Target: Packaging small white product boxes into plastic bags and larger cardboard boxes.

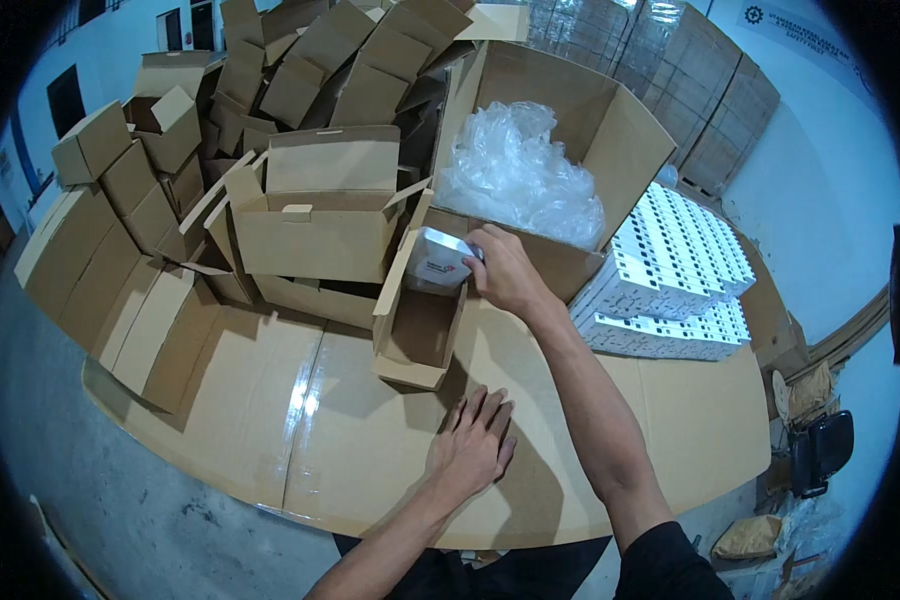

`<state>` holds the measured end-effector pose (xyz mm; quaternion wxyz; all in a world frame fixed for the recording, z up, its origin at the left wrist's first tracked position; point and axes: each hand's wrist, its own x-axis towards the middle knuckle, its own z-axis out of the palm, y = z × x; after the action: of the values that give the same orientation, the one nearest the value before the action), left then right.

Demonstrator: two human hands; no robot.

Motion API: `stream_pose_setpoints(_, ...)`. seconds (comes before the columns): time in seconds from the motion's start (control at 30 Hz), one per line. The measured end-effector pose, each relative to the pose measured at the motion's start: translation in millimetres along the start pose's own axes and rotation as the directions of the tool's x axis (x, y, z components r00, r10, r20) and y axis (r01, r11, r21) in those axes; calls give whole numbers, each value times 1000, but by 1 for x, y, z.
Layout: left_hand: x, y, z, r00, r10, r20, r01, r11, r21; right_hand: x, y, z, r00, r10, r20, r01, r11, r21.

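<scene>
My right hand [507, 268] grips the right end of a small white box [440, 256], with dark and red print on it. It holds this box at the far end of a narrow open cardboard carton [420, 325], whose near part shows a bare brown bottom. My left hand [473, 445] lies on the cardboard-covered table [370, 430], just nearer than the carton, fingers stretched out and holding nothing. Right of my right hand, many white boxes with dark marks stand in stacked rows [670, 260].
A large cardboard box [625, 120] full of clear plastic bags [525, 170] stands behind the carton. Open brown cartons [320, 235] fill the back and left of the table, some piled high. Wrapped stacked cartons [705, 90] stand behind. A black chair [823, 450] is at far right.
</scene>
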<state>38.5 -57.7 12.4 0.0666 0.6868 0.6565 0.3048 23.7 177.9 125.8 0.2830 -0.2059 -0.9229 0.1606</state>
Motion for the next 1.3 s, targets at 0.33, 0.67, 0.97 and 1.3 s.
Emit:
stream_pose_setpoints(0.33,-1,-2,5,999,13,-32,-13,1000,-11,9,0,35,999,2,42,5,988,-153)
stream_pose_setpoints(0.67,2,1,4,998,47,-44,-49,998,-49,5,11,31,989,138,52,-128,978,-164)
stream_pose_setpoints(0.97,11,8,0,998,-2,63,3,1000,-8,-66,5,-42,987,112,-111,-97,986,136)
stream_pose_setpoints(1.3,16,9,4,996,20,89,-23,999,28,-199,118,-210,863,172,-474,-239,967,-84)
